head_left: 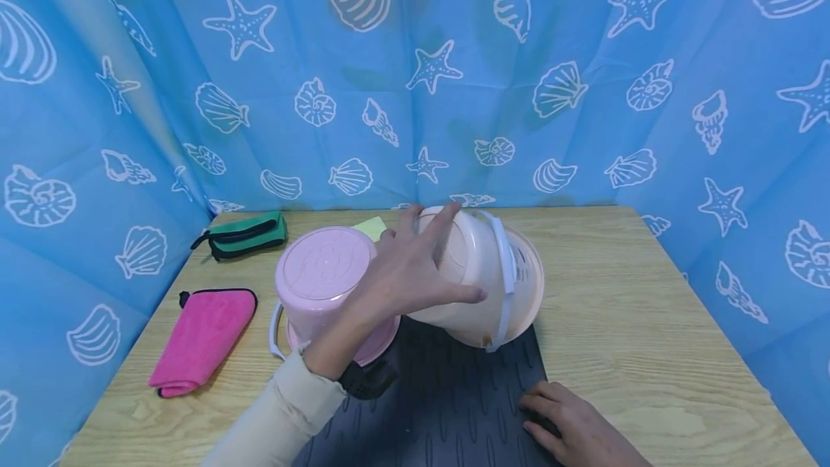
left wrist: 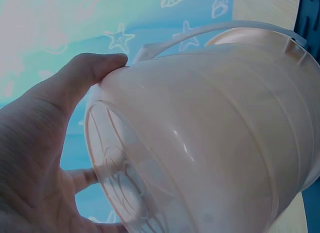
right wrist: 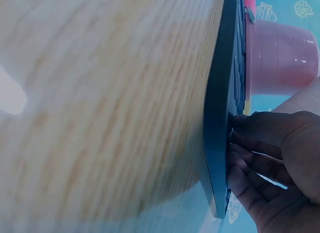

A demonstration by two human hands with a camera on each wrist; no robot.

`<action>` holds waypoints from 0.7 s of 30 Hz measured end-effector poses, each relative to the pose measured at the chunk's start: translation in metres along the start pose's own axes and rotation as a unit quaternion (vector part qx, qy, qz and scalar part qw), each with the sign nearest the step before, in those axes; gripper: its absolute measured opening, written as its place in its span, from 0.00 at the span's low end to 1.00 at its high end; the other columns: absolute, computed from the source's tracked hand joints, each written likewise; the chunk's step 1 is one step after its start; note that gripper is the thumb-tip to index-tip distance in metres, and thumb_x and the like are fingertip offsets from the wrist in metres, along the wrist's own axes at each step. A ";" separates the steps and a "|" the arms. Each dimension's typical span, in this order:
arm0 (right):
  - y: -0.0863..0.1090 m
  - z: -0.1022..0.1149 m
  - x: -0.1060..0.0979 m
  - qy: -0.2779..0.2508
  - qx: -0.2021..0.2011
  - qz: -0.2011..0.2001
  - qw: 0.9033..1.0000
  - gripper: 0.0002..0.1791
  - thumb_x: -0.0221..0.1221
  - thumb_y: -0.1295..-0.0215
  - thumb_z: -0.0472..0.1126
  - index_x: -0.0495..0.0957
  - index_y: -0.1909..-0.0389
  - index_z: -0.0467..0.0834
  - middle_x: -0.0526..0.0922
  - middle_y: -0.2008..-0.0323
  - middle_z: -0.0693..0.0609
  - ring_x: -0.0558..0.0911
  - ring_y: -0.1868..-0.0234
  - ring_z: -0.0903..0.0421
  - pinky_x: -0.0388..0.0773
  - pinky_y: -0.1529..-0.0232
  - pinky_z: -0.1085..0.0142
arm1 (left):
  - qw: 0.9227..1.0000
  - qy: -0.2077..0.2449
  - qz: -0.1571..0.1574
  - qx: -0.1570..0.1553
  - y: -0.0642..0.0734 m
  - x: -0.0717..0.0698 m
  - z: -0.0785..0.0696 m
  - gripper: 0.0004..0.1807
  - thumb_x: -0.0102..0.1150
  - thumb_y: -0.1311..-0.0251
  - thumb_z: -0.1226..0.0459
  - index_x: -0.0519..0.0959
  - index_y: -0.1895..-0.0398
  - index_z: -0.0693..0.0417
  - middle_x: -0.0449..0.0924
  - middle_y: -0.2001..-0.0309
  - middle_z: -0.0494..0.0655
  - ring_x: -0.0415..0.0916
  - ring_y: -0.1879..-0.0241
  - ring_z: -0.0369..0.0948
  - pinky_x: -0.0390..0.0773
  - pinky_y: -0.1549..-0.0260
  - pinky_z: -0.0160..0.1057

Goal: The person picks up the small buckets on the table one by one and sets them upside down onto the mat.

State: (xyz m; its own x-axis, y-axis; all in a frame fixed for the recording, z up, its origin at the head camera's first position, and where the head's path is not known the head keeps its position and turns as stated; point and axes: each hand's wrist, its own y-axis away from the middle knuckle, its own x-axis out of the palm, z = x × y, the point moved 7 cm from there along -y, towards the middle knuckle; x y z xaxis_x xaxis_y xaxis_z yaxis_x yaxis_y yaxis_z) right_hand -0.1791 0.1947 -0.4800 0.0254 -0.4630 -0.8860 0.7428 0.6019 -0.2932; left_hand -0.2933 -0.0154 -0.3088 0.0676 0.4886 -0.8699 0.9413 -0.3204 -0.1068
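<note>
In the head view, a pale cream bucket [head_left: 483, 261] with a white handle [head_left: 504, 254] leans on its side, base toward the left and mouth toward the right. My left hand [head_left: 408, 265] grips it round the base with spread fingers. In the left wrist view the thumb presses the side of the bucket [left wrist: 210, 128], and other fingers reach the far edge of its base. My right hand [head_left: 570, 424] rests its loosely bent fingertips on the right edge of a dark ridged mat [head_left: 447, 402]. Upside down beside my left forearm stands a pink bucket [head_left: 326, 261].
A folded pink cloth [head_left: 204, 337] and a green cloth [head_left: 249, 234] with black trim lie at the left of the wooden table [head_left: 648, 323]. Something pale yellow-green [head_left: 371, 228] shows behind the pink bucket. A blue seashell curtain [head_left: 428, 121] hangs around the table.
</note>
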 end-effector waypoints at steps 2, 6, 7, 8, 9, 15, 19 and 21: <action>0.000 0.000 0.000 -0.002 0.001 -0.001 1.000 0.10 0.71 0.42 0.37 0.85 0.59 0.44 0.78 0.60 0.59 0.76 0.61 0.64 0.78 0.65 0.66 | 1.000 -0.001 0.004 0.001 -0.002 0.002 -0.001 0.62 0.70 0.63 0.30 0.49 0.21 0.23 0.46 0.24 0.54 0.60 0.36 0.66 0.70 0.48 0.63; 0.001 -0.001 0.001 -0.006 0.002 0.000 1.000 0.10 0.70 0.41 0.38 0.85 0.58 0.44 0.78 0.60 0.59 0.76 0.61 0.64 0.78 0.65 0.66 | 1.000 -0.005 0.011 0.005 -0.005 0.006 -0.003 0.63 0.71 0.62 0.31 0.50 0.21 0.27 0.46 0.24 0.56 0.60 0.36 0.66 0.66 0.43 0.64; 0.002 -0.001 0.001 -0.006 0.002 -0.001 1.000 0.10 0.70 0.41 0.38 0.84 0.58 0.44 0.78 0.60 0.59 0.76 0.61 0.64 0.78 0.65 0.66 | 1.000 -0.007 0.012 0.008 -0.006 0.007 -0.004 0.63 0.71 0.62 0.32 0.50 0.20 0.28 0.46 0.24 0.56 0.60 0.36 0.66 0.64 0.42 0.64; 0.002 -0.001 0.001 -0.006 0.001 -0.002 1.000 0.10 0.70 0.41 0.38 0.85 0.58 0.44 0.78 0.60 0.59 0.76 0.61 0.64 0.78 0.65 0.66 | 1.000 -0.010 0.013 0.010 -0.006 0.008 -0.004 0.63 0.71 0.62 0.32 0.50 0.20 0.28 0.46 0.24 0.57 0.61 0.36 0.66 0.64 0.41 0.65; 0.002 -0.001 0.001 -0.005 0.003 -0.002 1.000 0.10 0.70 0.41 0.38 0.85 0.58 0.44 0.78 0.60 0.59 0.76 0.61 0.64 0.78 0.65 0.67 | 1.000 -0.012 0.016 0.011 -0.007 0.009 -0.005 0.63 0.71 0.62 0.32 0.50 0.20 0.29 0.45 0.24 0.57 0.61 0.36 0.66 0.62 0.40 0.65; 0.003 -0.002 0.001 -0.008 0.019 0.010 1.000 0.11 0.70 0.40 0.39 0.85 0.57 0.44 0.77 0.60 0.59 0.76 0.61 0.65 0.78 0.65 0.67 | 0.999 -0.018 0.031 -0.002 -0.011 0.012 -0.003 0.63 0.70 0.60 0.31 0.48 0.20 0.28 0.45 0.24 0.58 0.62 0.38 0.67 0.63 0.41 0.64; 0.002 -0.002 0.002 -0.012 0.031 0.017 0.999 0.11 0.69 0.39 0.40 0.85 0.56 0.44 0.77 0.59 0.59 0.75 0.60 0.65 0.78 0.64 0.66 | 0.999 -0.019 0.040 -0.017 -0.013 0.013 -0.001 0.63 0.70 0.60 0.31 0.47 0.20 0.27 0.46 0.24 0.58 0.63 0.40 0.66 0.69 0.46 0.62; 0.002 -0.003 0.003 -0.013 0.037 0.021 0.999 0.11 0.69 0.39 0.41 0.85 0.56 0.44 0.77 0.59 0.59 0.75 0.60 0.65 0.78 0.64 0.66 | 0.999 -0.021 0.045 -0.019 -0.014 0.013 -0.001 0.63 0.69 0.59 0.31 0.46 0.20 0.27 0.46 0.24 0.58 0.63 0.39 0.67 0.72 0.48 0.61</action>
State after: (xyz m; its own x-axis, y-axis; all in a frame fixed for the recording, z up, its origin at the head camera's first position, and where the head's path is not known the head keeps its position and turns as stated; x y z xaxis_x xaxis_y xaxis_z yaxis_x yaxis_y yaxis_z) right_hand -0.1792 0.1965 -0.4838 0.0748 -0.4553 -0.8872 0.7877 0.5726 -0.2274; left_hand -0.3054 -0.0037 -0.3185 0.1391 0.4251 -0.8944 0.9439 -0.3301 -0.0101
